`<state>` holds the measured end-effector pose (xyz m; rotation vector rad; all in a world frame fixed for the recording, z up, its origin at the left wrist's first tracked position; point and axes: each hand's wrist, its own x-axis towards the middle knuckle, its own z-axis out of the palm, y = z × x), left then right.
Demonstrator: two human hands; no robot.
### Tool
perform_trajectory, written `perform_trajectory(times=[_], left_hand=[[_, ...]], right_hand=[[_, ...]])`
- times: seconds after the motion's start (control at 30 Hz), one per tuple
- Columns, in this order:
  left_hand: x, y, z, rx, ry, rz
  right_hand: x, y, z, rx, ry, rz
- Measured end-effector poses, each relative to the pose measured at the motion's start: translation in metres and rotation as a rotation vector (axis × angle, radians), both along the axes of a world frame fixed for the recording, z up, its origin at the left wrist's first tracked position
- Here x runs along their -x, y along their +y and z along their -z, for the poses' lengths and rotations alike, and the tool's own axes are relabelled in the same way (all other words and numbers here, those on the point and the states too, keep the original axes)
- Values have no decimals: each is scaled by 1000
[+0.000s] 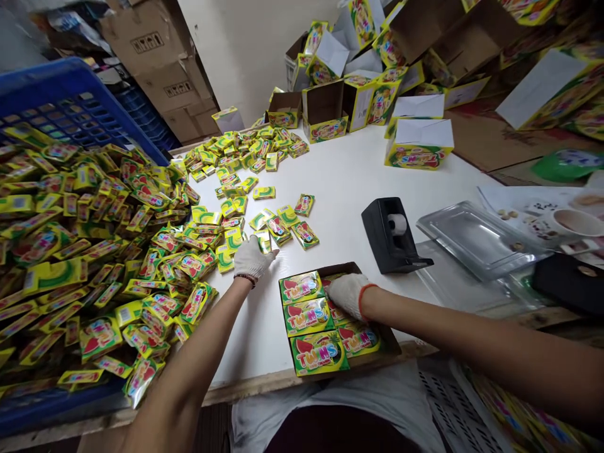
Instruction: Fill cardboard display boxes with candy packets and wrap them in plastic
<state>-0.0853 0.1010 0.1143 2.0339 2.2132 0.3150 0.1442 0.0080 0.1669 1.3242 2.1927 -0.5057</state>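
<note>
My left hand [252, 257], in a white glove, reaches out over the white table [358, 182] and closes its fingers on a small yellow-green candy packet [264, 240] at the edge of a loose scatter. My right hand [348, 293], also gloved, rests palm down inside a shallow brown cardboard tray [389, 336] near the table's front edge. It presses on the packets there; the fingers are curled and partly hidden. Three "Twins" packets [306, 314] lie in a column on the tray's left side, others under and below the hand.
A big heap of packets [85, 251] spills from a blue crate [61, 94] on the left. A black tape dispenser [391, 236] stands right of the tray, with a clear plastic lid [476, 239] beyond. Open printed cartons [418, 141] crowd the back right.
</note>
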Motion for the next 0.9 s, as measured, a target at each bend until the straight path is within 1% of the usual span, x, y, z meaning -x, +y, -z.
perform_trajectory(times=[0.07, 0.13, 0.23, 0.33, 0.4, 0.47, 0.53, 0.6, 0.67, 0.73, 0.8, 0.83, 0.9], left_hand=[[-5, 3, 3, 17, 10, -3], [-3, 2, 3, 34, 7, -12], [6, -5, -2, 40, 2, -5], [13, -10, -9, 8, 12, 59], [10, -7, -12, 2, 10, 86], [3, 3, -13, 14, 0, 66], [-7, 15, -13, 35, -16, 23], [-16, 25, -12, 56, -44, -12], [-20, 29, -11, 72, -87, -25], [-18, 27, -9, 77, -143, -18], [-13, 20, -9, 72, -217, -13], [-9, 16, -11, 65, -264, -20], [-2, 5, -16, 42, -381, -47]], right_hand=[[2, -8, 0, -43, -25, 55], [2, -9, -3, -55, -33, 86], [-1, -2, -16, -2, -23, 85], [-7, 10, -41, 41, 13, 89], [-10, 16, -63, 7, 39, 107], [-13, 19, -81, -39, 44, 120], [-13, 20, -88, -52, 27, 117], [-9, 17, -82, -29, -4, 99], [-4, 11, -65, 9, -37, 80], [1, 5, -45, 34, -54, 64], [3, -1, -31, 36, -52, 49], [3, -3, -27, 31, -47, 42], [-1, -5, -28, 24, -27, 34]])
